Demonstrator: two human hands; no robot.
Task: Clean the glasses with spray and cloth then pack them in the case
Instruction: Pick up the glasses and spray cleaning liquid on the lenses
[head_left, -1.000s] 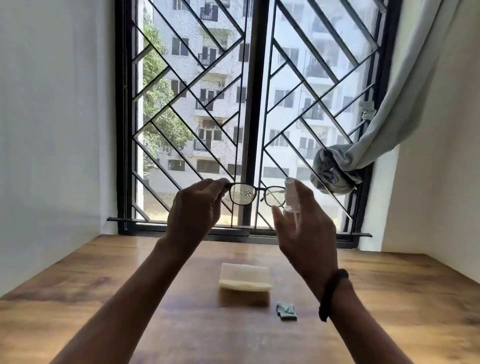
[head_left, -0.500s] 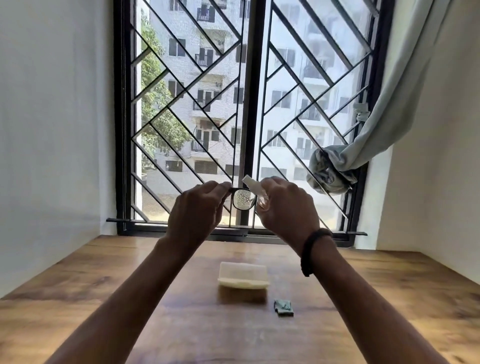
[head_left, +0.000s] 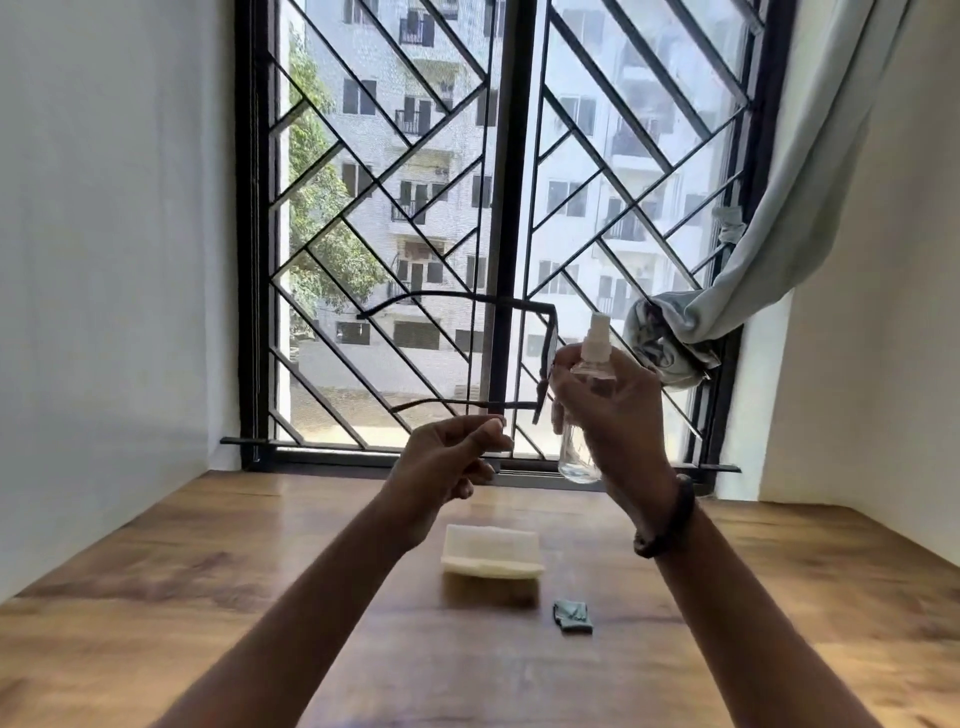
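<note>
White walls (head_left: 104, 260) left and right of both hands form a narrow alcove. Ahead of the hands is a window (head_left: 501, 208) with a dark frame and diagonal grille; outside, an apartment block and a tree. The wooden table (head_left: 156, 597) runs wall to wall under both forearms, grain visible, with sun glare on the far right. A pale curtain (head_left: 779, 234) is bunched and knotted against the grille, above and right of the right hand.

Both hands are raised over the table. Right hand (head_left: 618, 410): fingers wrapped round a clear spray bottle (head_left: 576, 457), upright, nozzle on top. Left hand (head_left: 447, 457): fingers curled, thumb and forefinger pinched together just under the lower temple of the glasses (head_left: 452, 296). Can't tell if it actually grips that temple.

Glasses are in the air between the hands, edge-on, front against the right hand's fingers, temples pointing left.

Cream case (head_left: 491, 558) is on the table below and between the hands. Folded grey-green cloth (head_left: 573, 617) lies just right of the case, apart from it. Dark wristband (head_left: 670, 525) on the right wrist.
</note>
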